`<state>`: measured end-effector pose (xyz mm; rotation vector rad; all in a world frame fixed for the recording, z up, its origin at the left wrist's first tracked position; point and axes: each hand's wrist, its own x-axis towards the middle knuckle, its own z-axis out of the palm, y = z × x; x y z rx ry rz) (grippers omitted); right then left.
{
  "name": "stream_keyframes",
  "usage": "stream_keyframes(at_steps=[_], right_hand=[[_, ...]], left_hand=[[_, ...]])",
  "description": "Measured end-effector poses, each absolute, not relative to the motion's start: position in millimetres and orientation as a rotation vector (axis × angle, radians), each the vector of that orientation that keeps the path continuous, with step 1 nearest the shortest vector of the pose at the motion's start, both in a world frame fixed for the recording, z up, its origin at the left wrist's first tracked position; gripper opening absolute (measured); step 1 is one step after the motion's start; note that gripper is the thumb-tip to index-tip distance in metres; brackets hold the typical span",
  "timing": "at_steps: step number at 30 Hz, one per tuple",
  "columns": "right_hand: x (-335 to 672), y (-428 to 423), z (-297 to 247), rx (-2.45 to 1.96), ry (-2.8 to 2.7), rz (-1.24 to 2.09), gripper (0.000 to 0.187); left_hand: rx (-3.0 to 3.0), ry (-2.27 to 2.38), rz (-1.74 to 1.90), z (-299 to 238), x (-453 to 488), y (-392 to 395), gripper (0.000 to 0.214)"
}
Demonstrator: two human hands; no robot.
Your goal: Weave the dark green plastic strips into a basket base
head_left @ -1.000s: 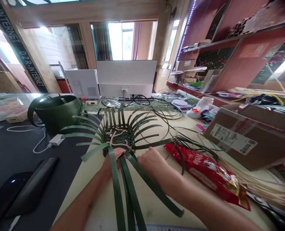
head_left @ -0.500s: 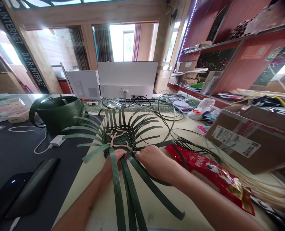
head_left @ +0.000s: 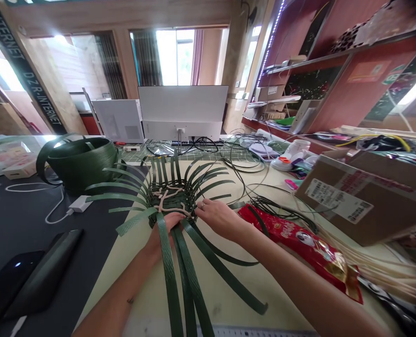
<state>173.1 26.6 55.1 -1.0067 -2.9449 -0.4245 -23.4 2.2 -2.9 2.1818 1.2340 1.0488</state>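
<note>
A half-woven basket (head_left: 172, 199) of dark green plastic strips sits on the pale table (head_left: 225, 299), its loose strips fanning out all round. My left hand (head_left: 165, 229) presses against the basket's near edge, partly hidden under several long strips (head_left: 190, 285) that run toward me. My right hand (head_left: 216, 216) pinches a green strip at the basket's right near corner, fingers closed, with a ring on one finger. Pale cord (head_left: 165, 196) lies inside the woven base.
A coil of green strapping (head_left: 77, 161) stands at the left on a dark mat. A red snack bag (head_left: 302, 243) and a cardboard box (head_left: 362, 196) lie at the right, with thin pale sticks (head_left: 379, 271). Monitors (head_left: 183, 112), cables and shelves stand behind.
My right hand has moved forward and up along the basket's right side, drawing a green strip with it. My left hand has stayed at the near edge.
</note>
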Motion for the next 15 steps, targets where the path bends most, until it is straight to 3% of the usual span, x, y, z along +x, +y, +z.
stream_keyframes(at_steps=[6,15], right_hand=[[181.5,34.4,37.6,-1.002,-2.908,-0.449,0.023],[190.3,38.9,32.8,-0.687,-2.914,-0.78,0.025]], left_hand=[[2.219,1.216,1.016,-6.9,-25.2,6.0,0.027],[2.181,1.169,1.01,-23.9,-28.3,14.8,0.024]])
